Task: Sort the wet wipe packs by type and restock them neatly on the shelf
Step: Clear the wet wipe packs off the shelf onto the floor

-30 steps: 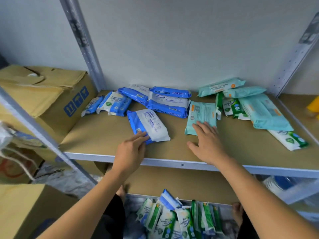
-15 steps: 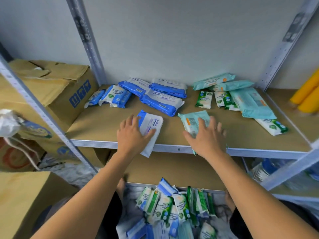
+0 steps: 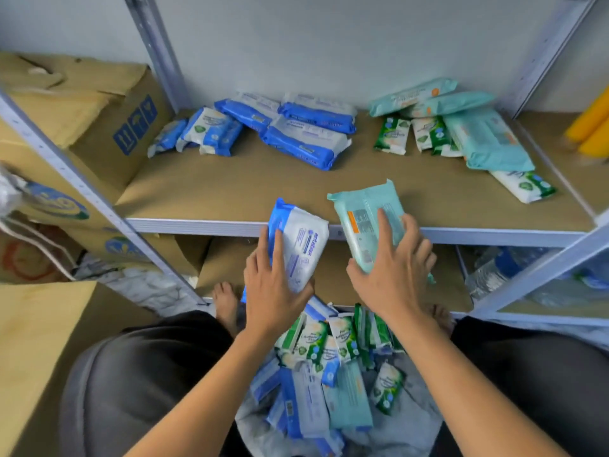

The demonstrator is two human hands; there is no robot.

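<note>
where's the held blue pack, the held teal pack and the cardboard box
held blue pack (image 3: pixel 305 249), head view, white front face
held teal pack (image 3: pixel 362 209), head view, upper front face
cardboard box (image 3: pixel 138 127), head view, printed side panel

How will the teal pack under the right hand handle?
Likely soft yet shape-holding: the teal pack looks unbent while overhanging the shelf. Its glossy film probably slips, so a wide grip by the right hand suits. Flat, so unlikely to roll.

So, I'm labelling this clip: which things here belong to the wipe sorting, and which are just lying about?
In the job: blue-and-white pack in the left hand; teal pack in the right hand; blue packs, teal stack and green packs on the shelf; loose mixed pile.
Lying about: cardboard box; yellow objects; plastic bottles.
</note>
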